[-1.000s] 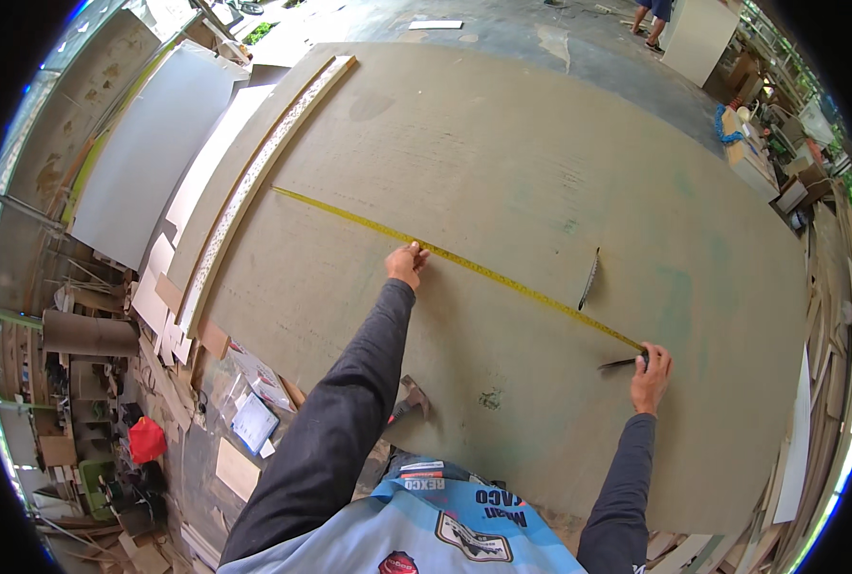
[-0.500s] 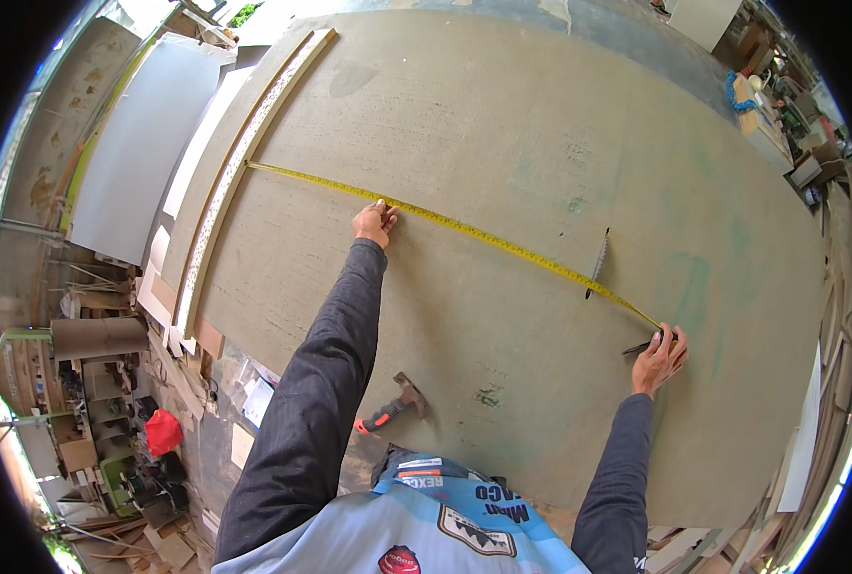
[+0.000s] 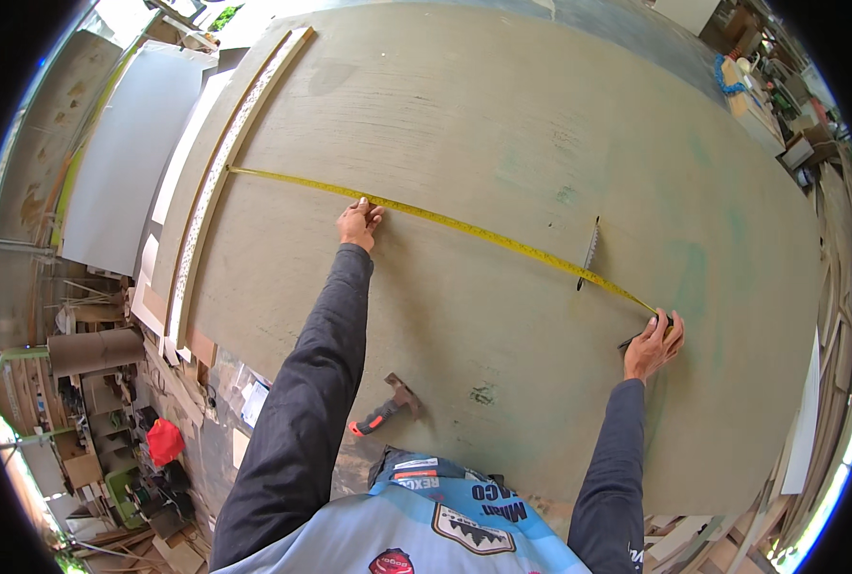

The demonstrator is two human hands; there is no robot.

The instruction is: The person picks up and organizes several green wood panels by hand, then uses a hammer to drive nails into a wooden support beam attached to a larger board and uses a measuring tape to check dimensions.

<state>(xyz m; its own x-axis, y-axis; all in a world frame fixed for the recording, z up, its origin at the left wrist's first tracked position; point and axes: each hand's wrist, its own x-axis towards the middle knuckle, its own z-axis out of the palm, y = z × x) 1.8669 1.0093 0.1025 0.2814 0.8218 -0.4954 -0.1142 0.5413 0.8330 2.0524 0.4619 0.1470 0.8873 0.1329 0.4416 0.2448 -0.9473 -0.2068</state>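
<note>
Here's the long yellow measuring-tape blade (image 3: 483,235), running in a slanting line across the big grey-brown flat panel (image 3: 464,115), out from the strip on the left to the right hand. The left hand (image 3: 359,224) is on it partway along, thumb and fingertips drawn together at its near edge in what looks like a pinch, probably to steady the long span. Over on the other end, the right hand (image 3: 651,346) has its fingers curled around the dark tape case, mostly hidden in the grip, and that hold seems to keep the blade taut. A slim dark object (image 3: 627,342) pokes out beside that hand; whether it's held or lying there, I can't tell.

At the left, the tape's end meets the long narrow wooden strip with a speckled white top (image 3: 196,225), perhaps using its edge as a stop; hooked or merely butted, it's too small to say. The tape crosses the thin dark serrated blade (image 3: 590,251) close to its lower end. Nearer the body, the hammer with a red-and-black handle (image 3: 386,407) lies well apart from both hands, seemingly parked out of the tape's way.
</note>
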